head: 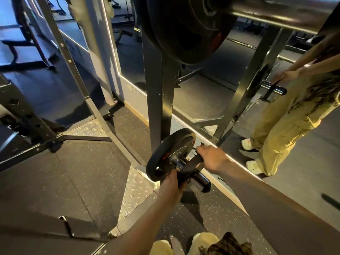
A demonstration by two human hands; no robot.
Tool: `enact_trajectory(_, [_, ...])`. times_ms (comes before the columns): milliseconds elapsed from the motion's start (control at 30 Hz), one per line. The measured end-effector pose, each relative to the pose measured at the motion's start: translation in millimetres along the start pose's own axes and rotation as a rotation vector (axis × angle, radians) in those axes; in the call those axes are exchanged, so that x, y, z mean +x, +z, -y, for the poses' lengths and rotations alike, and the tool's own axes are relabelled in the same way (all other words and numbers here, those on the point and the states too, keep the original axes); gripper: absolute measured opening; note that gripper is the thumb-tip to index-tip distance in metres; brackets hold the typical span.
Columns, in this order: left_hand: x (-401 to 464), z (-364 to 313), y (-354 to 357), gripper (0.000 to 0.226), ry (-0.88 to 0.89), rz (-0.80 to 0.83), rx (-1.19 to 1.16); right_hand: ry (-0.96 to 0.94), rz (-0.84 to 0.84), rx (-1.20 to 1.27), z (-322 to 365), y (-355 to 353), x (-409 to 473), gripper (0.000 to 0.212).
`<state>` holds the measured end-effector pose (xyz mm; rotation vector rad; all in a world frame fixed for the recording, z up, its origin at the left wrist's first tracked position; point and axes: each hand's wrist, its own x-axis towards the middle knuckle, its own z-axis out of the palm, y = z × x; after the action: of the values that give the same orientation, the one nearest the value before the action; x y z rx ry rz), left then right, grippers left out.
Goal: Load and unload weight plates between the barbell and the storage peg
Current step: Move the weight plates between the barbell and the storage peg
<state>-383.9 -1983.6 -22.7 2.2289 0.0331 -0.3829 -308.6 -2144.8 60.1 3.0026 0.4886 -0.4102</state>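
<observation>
I have both hands down at the short chromed steel storage peg (197, 176) that sticks out from the foot of the black rack upright (160, 100). A small black round iron weight plate (166, 153) sits pushed back on the peg near the upright; a second black plate (189, 167) of about the same size is further out along it, and that one is mine. My left hand (172, 184) curls round its lower rim and my right hand (211, 158) clamps its upper edge, fingers wrapped over.

I judge it dense and rigid, heavy for its size, with a smooth rim that could slip (a dropped plate lands on my shoes). Opposite edges, as now, seem the right hold, keeping the bore square to the peg. Overhead, big black plates (185, 28) hang on the chromed barbell sleeve (276, 11).
</observation>
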Motion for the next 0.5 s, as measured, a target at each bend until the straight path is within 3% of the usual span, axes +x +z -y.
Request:
enact_trajectory(200, [-13, 16, 22, 0.035, -0.151, -0.03, -0.273, -0.108, -0.022, -0.397, 32, 0, -19, 0.042])
enact_trajectory(367, [-3, 17, 18, 0.034, -0.119, -0.045, -0.185, -0.058, -0.005, -0.474, 40, -1, -26, 0.042])
enact_trajectory(500, [-5, 16, 23, 0.031, -0.158, -0.075, -0.197, -0.059, -0.017, -0.381, 41, 2, -25, 0.04])
